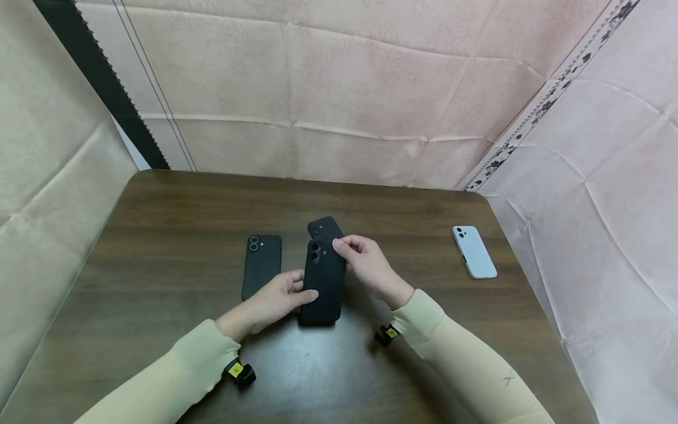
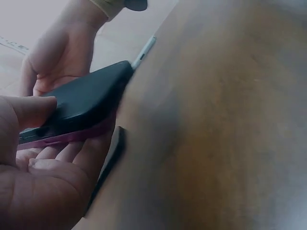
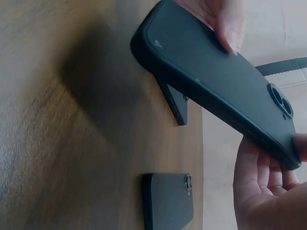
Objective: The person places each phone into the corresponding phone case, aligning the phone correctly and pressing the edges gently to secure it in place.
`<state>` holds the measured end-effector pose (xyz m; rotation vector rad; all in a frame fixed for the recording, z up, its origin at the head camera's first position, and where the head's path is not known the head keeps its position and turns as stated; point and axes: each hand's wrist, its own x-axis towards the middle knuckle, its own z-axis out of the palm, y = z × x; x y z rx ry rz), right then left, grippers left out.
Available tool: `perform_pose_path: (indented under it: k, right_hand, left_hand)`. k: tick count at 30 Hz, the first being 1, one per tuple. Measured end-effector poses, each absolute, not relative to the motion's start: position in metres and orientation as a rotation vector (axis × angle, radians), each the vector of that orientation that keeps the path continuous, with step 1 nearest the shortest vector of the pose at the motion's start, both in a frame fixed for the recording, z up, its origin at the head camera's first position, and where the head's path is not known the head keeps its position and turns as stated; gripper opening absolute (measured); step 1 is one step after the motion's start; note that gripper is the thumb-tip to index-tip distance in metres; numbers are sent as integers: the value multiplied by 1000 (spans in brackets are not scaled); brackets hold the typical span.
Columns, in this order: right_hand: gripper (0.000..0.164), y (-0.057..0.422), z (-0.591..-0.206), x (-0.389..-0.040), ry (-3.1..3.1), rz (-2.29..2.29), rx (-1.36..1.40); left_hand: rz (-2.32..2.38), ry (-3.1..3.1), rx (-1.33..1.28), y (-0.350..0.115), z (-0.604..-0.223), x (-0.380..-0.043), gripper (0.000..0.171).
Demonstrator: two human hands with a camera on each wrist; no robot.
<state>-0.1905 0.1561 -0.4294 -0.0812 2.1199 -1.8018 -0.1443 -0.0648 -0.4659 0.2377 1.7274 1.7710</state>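
A black-cased phone [image 1: 324, 288] is held above the table with its camera side up. My left hand [image 1: 276, 298] grips its lower left edge, thumb on the back and fingers underneath. At the top right corner my right hand [image 1: 369, 266] pinches the phone, near the two camera lenses. The left wrist view shows a purple layer [image 2: 67, 137] along the underside of the black back. Partly hidden behind the held phone, another dark phone [image 1: 325, 226] lies on the table. A third dark phone [image 1: 262, 265] lies to the left, its lower corner overlapped by my left hand.
A light blue phone [image 1: 475, 252] lies camera side up near the right edge of the brown wooden table [image 1: 175, 235]. Pale patterned cloth [image 1: 360, 88] hangs behind the table and on both sides. Each sleeve has a small black device [image 1: 241, 373] at the wrist.
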Motion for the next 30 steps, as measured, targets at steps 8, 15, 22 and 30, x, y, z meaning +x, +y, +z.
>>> perform_pose_path:
  k: [8,15,22,30]
  right_hand:
    - [39,158,-429,-191,2103,-1788,-86]
    - [35,158,-430,-190,2168,-1723,-159]
    - [35,158,-432,-189,2173,-1682,-216]
    - [34,156,-430,-187,2195,-1711,-196]
  left_hand:
    - [1771,1732,262,-64,-472,-141,52]
    - [1767,1692,303,-61,-474,-139,51]
    - [1708,1714,362,-57,-472,-135,48]
    - [1706,1735,362,-55,-472,-135,45]
